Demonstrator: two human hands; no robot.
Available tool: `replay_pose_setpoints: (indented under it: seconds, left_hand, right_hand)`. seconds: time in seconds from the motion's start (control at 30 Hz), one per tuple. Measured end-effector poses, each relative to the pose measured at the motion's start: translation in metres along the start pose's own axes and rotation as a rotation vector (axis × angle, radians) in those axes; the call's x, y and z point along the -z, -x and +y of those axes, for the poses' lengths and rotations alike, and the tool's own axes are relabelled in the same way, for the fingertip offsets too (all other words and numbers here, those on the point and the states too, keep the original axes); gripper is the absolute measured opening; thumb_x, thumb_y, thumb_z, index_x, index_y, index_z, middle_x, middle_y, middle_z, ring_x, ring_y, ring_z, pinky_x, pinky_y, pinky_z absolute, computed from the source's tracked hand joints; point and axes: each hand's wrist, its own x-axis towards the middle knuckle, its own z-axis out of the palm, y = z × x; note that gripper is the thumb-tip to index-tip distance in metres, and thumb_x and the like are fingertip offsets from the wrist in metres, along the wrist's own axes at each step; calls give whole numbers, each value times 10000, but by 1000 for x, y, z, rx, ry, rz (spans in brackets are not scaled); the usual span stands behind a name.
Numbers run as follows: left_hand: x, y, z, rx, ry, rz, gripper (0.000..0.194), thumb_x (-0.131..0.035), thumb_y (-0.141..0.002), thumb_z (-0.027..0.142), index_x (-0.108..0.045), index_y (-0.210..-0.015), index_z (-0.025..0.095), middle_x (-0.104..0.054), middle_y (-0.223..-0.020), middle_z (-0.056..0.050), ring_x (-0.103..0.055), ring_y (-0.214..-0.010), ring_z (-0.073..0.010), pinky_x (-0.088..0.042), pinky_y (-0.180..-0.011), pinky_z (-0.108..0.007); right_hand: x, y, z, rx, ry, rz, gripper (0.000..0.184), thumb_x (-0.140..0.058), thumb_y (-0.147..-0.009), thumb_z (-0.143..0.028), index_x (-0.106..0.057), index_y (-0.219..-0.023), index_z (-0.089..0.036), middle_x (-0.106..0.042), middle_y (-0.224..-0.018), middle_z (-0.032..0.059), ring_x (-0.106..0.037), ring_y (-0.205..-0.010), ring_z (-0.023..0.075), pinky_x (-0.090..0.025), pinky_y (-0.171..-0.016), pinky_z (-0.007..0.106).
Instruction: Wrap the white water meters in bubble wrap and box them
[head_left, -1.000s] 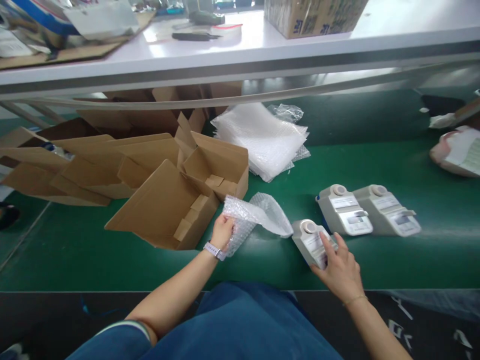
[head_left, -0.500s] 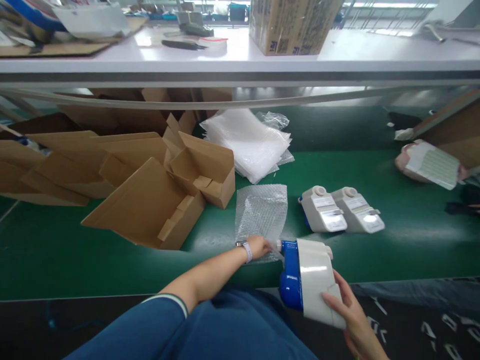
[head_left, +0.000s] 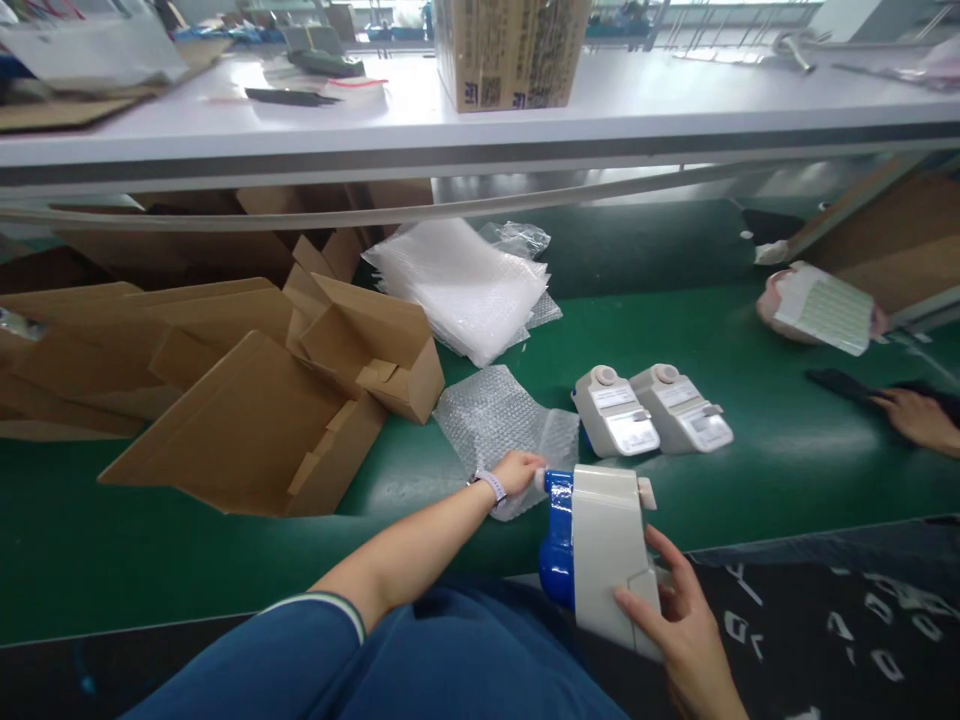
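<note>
My right hand [head_left: 679, 620] grips a white-and-blue plastic device [head_left: 609, 550] by its lower right side, thumb across its face. The device is held over the near edge of the bench, its glossy blue part facing left. My left hand [head_left: 517, 473], with a watch on the wrist, is closed on the near part of a clear bubble-wrap bag [head_left: 491, 405]. The bag lies on the green work surface, its right side lifted in a fold. My left fingertips are close to the small spout at the device's top left. Two similar devices [head_left: 616, 412] rest side by side beyond it.
Open cardboard boxes [head_left: 247, 420] crowd the left of the green bench [head_left: 420, 540]. A stack of bubble-wrap bags [head_left: 465, 285] lies behind. Overhead runs a white shelf [head_left: 337, 130] carrying a carton [head_left: 510, 50]. Another person's hand [head_left: 919, 418] touches something dark at the right.
The bubble-wrap bag has turned and its right side has risen with my left hand's hold. The camera view has shifted right. Another person's hand has come into view at the right.
</note>
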Motion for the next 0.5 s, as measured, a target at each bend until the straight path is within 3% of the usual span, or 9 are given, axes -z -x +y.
replay_pose_setpoints:
  seconds: [0.17, 0.3, 0.4, 0.5]
  left_hand:
    - [7, 9, 46, -165, -180, 68, 425, -427, -859, 436, -677, -706, 129, -622, -651, -12, -543, -687, -156, -406, -683, -257]
    - [-1, 13, 96, -287, -402, 55, 455, -436, -880, 464, -659, -646, 143, -606, -607, -8, -537, -639, -140, -353, -618, -238]
    - [-16, 24, 128, -527, -812, -75, 337, -460, -896, 414, -709, -819, 201, -681, -730, -22, -602, -693, -158, -342, -575, -234]
    - [-12, 47, 132, -801, -1067, -284, 247, -491, -894, 373, -702, -935, 251, -710, -786, -22, -643, -713, -165, -349, -526, -226]
  right_hand:
    - [-20, -3, -11, 257, 304, 112, 630, -658, -661, -442, -486, -1240, -262, -422, -1298, 73, -442, -1192, 292, -408, -963, 426]
    - [-39, -11, -15, 353, 380, 54, 608, -656, -657, -367, -511, -1240, -279, -417, -1309, 61, -419, -1206, 290, -360, -1001, 468]
    - [-48, -21, -8, 200, 129, -16, 681, -711, -609, -370, -515, -1248, -235, -440, -1317, 80, -427, -1214, 309, -362, -1010, 464]
    - [-47, -27, 0, -201, -325, -135, 858, -772, -572, -389, -413, -1326, -194, -563, -1205, 101, -545, -1091, 312, -456, -907, 446]
